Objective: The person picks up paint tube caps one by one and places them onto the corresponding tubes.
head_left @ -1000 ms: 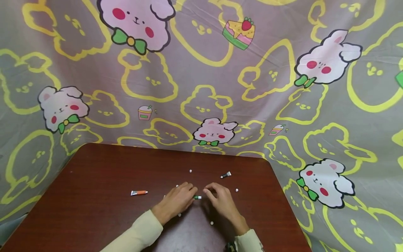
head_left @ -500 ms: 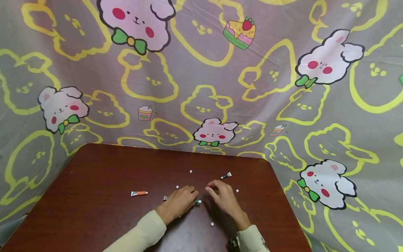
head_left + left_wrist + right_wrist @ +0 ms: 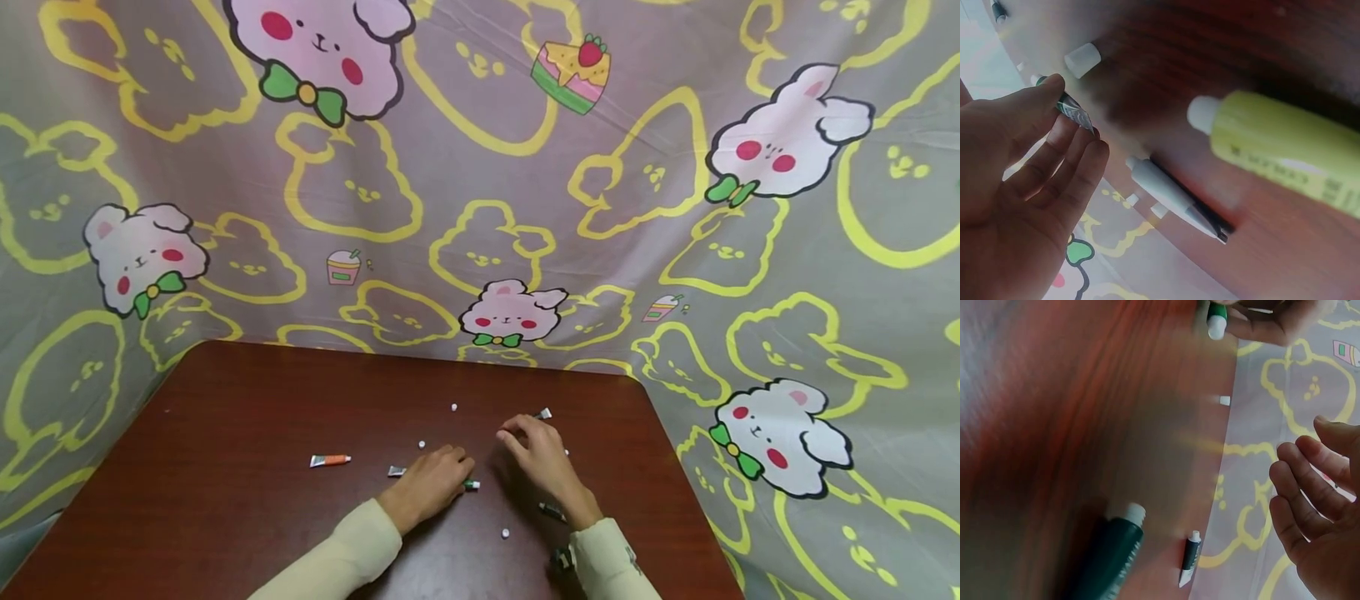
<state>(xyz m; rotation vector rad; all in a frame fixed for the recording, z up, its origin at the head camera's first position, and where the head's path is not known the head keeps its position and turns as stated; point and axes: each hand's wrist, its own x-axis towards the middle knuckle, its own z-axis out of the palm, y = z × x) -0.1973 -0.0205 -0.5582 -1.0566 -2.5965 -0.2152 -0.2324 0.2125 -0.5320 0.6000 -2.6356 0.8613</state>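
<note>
From the head view, the left hand (image 3: pixel 429 487) pinches a green tube (image 3: pixel 471 484) on the tabletop (image 3: pixel 225 433); its wrist view confirms that; the right wrist view shows the right hand (image 3: pixel 1316 506) released beside a dark tube (image 3: pixel 1189 557), so loose caps (image 3: pixel 506 532) near the green tube may get knocked off.

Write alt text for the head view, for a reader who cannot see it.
Two hands work near the middle of a dark red-brown table: the left hand grips a small green paint tube, while the right hand, holding nothing visible, reaches toward a black paint tube. An orange paint tube and small white caps lie scattered; a cartoon bunny-print cloth hangs behind.
</note>
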